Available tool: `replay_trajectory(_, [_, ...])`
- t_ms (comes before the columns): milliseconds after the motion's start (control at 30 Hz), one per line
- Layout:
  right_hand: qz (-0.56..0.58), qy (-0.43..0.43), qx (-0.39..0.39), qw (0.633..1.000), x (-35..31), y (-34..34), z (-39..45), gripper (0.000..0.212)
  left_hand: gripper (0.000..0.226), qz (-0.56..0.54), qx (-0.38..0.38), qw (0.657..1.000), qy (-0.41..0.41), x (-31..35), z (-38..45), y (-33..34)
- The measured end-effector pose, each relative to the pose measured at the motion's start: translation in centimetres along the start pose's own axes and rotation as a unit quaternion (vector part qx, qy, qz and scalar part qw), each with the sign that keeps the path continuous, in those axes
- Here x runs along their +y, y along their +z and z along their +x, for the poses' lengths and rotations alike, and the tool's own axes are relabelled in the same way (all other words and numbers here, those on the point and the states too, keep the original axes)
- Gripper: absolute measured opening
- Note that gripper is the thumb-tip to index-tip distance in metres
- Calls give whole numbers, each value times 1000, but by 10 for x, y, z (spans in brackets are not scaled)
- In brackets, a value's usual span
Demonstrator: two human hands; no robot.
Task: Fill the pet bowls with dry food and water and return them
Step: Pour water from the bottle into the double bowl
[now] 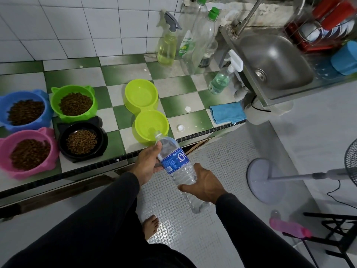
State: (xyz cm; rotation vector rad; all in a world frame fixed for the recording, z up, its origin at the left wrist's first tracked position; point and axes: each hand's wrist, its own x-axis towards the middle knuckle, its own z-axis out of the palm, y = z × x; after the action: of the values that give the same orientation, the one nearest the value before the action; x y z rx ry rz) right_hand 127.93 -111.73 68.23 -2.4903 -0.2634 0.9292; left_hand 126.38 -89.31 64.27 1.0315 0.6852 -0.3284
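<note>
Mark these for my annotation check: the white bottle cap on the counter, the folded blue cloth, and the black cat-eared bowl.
white bottle cap [181, 128], head view, its top.
folded blue cloth [228, 112], head view, its middle.
black cat-eared bowl [102, 137], head view, its right rim.

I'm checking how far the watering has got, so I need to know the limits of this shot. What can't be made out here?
- Head view: water level in the double bowl; clear water on glossy plastic hardly shows.
- Bottle: its middle is covered by the right hand and left hand, hiding how much remains.
- Blue bowl and pink bowl: cut off by the left edge.
- Dish rack contents: blurred, cut off at the top right.
</note>
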Motion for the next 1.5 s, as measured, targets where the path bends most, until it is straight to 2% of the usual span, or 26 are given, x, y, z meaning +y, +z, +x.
replay_trajectory(1500, [-7,1,5,1000,0,0,2,66,41,-15,-7,1000,12,3,-4,0])
